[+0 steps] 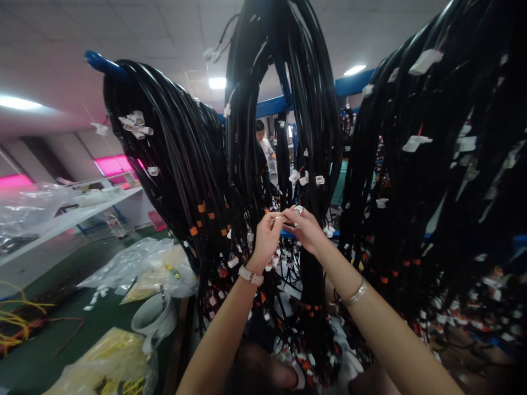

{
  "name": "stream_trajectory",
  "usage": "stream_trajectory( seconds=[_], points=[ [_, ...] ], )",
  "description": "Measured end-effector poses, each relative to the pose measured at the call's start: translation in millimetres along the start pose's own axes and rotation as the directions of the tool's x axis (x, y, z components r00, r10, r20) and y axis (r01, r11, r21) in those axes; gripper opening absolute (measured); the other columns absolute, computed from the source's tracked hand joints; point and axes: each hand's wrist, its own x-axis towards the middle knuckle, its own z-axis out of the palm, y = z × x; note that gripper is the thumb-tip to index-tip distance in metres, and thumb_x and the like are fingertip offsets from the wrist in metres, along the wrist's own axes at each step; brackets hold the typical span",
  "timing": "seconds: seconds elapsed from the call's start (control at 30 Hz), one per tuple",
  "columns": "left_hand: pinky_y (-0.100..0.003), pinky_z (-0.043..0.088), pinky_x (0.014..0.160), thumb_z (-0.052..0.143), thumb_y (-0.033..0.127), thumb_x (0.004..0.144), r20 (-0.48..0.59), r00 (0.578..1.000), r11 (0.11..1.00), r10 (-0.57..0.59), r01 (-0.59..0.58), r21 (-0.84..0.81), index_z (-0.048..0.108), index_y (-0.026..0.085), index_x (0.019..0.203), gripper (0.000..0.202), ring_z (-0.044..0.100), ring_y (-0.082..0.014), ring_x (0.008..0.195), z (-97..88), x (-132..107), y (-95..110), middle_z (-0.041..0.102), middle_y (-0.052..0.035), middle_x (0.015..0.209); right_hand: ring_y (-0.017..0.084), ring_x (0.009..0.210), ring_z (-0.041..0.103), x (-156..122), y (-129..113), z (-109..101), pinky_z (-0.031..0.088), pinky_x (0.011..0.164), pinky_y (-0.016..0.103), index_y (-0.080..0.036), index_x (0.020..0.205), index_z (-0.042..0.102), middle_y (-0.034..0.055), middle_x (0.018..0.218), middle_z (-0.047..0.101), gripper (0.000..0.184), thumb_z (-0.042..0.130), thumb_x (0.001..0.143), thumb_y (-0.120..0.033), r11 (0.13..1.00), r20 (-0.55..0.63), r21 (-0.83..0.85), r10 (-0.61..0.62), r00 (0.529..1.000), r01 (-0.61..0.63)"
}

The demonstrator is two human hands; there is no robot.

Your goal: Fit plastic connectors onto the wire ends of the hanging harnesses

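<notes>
Both my arms reach up into black cable harnesses [284, 137] that hang in thick bundles from a blue rack [349, 85]. My left hand [267, 236] and my right hand [307, 227] meet at chest height, fingers pinched together around a small white connector [298, 209] at the end of a hanging cable. The fingertips of the two hands touch each other. I wear a pale watch on the left wrist and a silver bracelet on the right. Many white plugs and orange tape bands dot the harnesses around my hands.
Left of the rack a green table [61, 340] holds clear plastic bags [140, 266], a white roll of tape [154, 318], a yellow bag [107, 356] and yellow wires [16, 323]. A white shelf [61, 219] runs behind it. Another person [263, 142] stands beyond the harnesses.
</notes>
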Motion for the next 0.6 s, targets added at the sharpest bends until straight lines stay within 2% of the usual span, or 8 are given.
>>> stream_trajectory(
  seconds=[0.1,0.17,0.27,0.33,0.5,0.53,0.6],
  points=[
    [-0.015,0.025,0.043,0.067,0.027,0.074,0.065,0.996,0.990,-0.060,0.067,-0.123,0.062,0.016,0.088,0.018,0.032,-0.0028,0.043,1.2,-5.7,4.3,0.048,0.0057,0.057,0.009,0.063,0.057,-0.5,-3.0,-2.4,0.049,0.072,0.027,-0.022,0.075,0.053,-0.0091,0.062,0.057,0.040,0.084,0.049,-0.022,0.999,0.048,0.005,0.053,0.997,-0.053],
    [-0.014,0.020,0.040,0.067,0.022,0.073,0.095,0.985,0.944,-0.147,0.168,-0.283,0.061,0.015,0.091,0.020,0.027,-0.0018,0.041,-0.1,-9.5,7.6,0.043,0.0072,0.056,0.009,0.064,0.059,0.4,-2.8,-3.0,0.049,0.072,0.026,-0.022,0.076,0.053,-0.0078,0.064,0.061,0.042,0.085,0.049,-0.021,0.998,0.055,0.015,0.064,0.996,-0.065],
    [-0.014,0.018,0.039,0.058,0.010,0.073,0.082,0.939,0.757,-0.333,0.318,-0.571,0.056,0.014,0.083,0.011,0.026,-0.0025,0.040,-6.3,-13.8,8.4,0.033,0.0082,0.054,0.011,0.070,0.063,1.7,-1.7,-3.2,0.049,0.072,0.024,-0.022,0.076,0.052,-0.0035,0.075,0.068,0.042,0.085,0.050,-0.021,0.997,0.052,0.033,0.071,0.996,-0.073],
    [-0.014,0.022,0.039,0.049,0.002,0.069,0.008,0.895,0.651,-0.446,0.330,-0.684,0.051,0.014,0.074,0.014,0.031,-0.0035,0.041,-11.7,-15.8,5.2,0.032,0.0072,0.054,0.011,0.072,0.064,1.9,-1.8,-3.7,0.050,0.073,0.024,-0.022,0.077,0.052,-0.0020,0.080,0.070,0.042,0.085,0.050,-0.020,0.995,0.062,0.052,0.081,0.995,-0.085],
    [-0.014,0.039,0.048,0.036,-0.013,0.059,-0.169,0.763,0.614,-0.624,0.344,-0.710,0.050,0.015,0.074,0.034,0.049,-0.0052,0.052,-17.3,-19.3,-6.5,0.047,0.0011,0.067,0.011,0.074,0.066,1.2,-2.8,-7.0,0.051,0.074,0.023,-0.023,0.078,0.054,-0.0008,0.082,0.072,0.040,0.084,0.053,-0.022,0.992,0.094,0.076,0.098,0.991,-0.106],
    [-0.014,0.041,0.049,0.035,-0.014,0.059,-0.188,0.756,0.623,-0.626,0.340,-0.705,0.050,0.015,0.074,0.036,0.050,-0.0049,0.053,-16.6,-19.7,-8.3,0.048,0.0009,0.069,0.011,0.075,0.066,1.2,-2.8,-7.6,0.052,0.074,0.023,-0.023,0.078,0.054,-0.0010,0.081,0.072,0.039,0.084,0.053,-0.022,0.991,0.096,0.076,0.101,0.990,-0.108],
    [-0.013,0.044,0.051,0.034,-0.017,0.061,-0.203,0.772,0.650,-0.602,0.327,-0.686,0.051,0.015,0.073,0.037,0.052,-0.0043,0.055,-14.9,-19.9,-11.1,0.050,0.0012,0.070,0.012,0.075,0.067,1.1,-2.7,-8.6,0.052,0.075,0.023,-0.023,0.078,0.055,-0.0015,0.080,0.072,0.037,0.084,0.054,-0.022,0.991,0.102,0.077,0.105,0.989,-0.113]
  ],
)
